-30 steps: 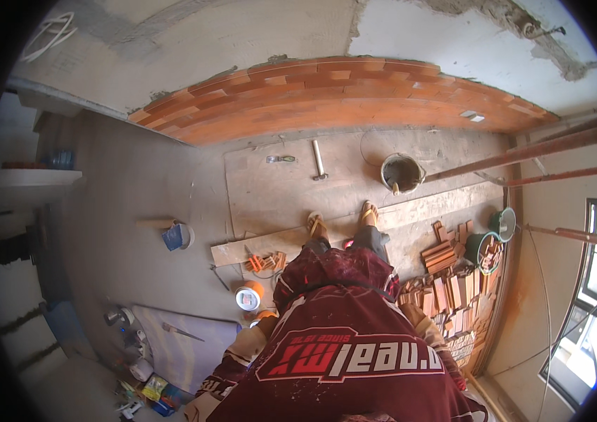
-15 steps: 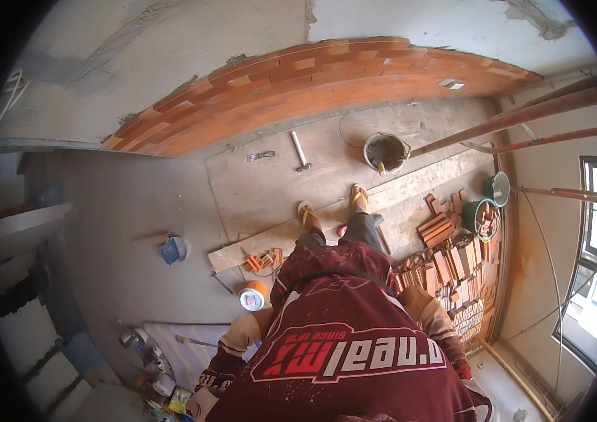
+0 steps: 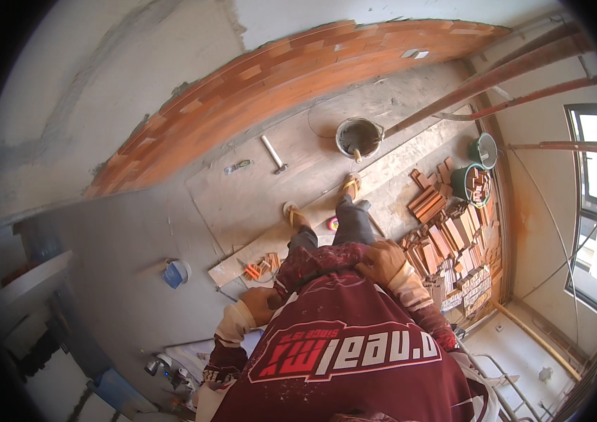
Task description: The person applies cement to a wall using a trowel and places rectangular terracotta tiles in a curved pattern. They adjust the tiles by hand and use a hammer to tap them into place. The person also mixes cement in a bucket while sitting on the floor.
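Right hand (image 3: 384, 259) is on the maroon shirt (image 3: 354, 304) at the waist, kinda curled, can't tell if it's pinching cloth. Left hand (image 3: 259, 304) is at the shirt's left side, can't tell how closed. Tile pile (image 3: 446, 239) is off to the right of the right hand, hammer (image 3: 270, 150) well ahead of the left, bucket (image 3: 344, 150) ahead of both.

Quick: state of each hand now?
Left hand: beside the maroon jersey; open or closed cannot be told.
Right hand: against the maroon jersey; grip cannot be told.
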Motion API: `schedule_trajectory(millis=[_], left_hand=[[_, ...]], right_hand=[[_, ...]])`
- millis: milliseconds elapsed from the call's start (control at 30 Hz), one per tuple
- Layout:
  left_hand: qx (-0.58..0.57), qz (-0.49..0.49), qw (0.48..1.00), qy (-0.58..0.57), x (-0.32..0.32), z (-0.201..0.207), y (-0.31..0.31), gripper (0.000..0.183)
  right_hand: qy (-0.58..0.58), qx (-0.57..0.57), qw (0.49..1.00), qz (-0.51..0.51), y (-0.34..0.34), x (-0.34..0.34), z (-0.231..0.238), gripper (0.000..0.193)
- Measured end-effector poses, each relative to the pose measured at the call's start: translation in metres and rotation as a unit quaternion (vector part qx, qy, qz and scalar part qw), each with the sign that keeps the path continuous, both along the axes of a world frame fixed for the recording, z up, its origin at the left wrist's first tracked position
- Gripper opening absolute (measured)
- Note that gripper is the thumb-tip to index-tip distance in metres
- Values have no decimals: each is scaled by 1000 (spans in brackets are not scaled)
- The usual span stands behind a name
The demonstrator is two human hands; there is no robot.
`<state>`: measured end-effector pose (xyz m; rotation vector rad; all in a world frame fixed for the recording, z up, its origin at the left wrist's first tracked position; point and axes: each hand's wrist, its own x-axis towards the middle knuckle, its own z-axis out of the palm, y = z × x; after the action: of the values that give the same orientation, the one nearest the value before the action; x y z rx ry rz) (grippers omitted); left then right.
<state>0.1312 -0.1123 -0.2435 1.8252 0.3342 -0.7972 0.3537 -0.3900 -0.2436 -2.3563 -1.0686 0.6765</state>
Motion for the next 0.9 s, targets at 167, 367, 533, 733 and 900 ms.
schedule_trajectory(millis=[167, 367, 533, 733, 900], left_hand=[[-22, 64, 996, 56, 72, 12, -21, 36], [113, -6, 993, 22, 160, -7, -35, 24], [144, 33, 989, -6, 224, -30, -59, 26], [208, -75, 975, -16, 215, -124, -85, 27], [185, -150, 965, 108, 199, -133, -75, 21]], right_hand=[[2, 25, 1000, -6, -17, 43, -26, 20], [367, 104, 896, -227, -48, 118, -21, 23], [187, -50, 959, -208, -83, 177, -113, 31], [176, -147, 973, -1, -94, 118, -180, 27], [332, -113, 935, -53, -92, 83, -189, 24]])
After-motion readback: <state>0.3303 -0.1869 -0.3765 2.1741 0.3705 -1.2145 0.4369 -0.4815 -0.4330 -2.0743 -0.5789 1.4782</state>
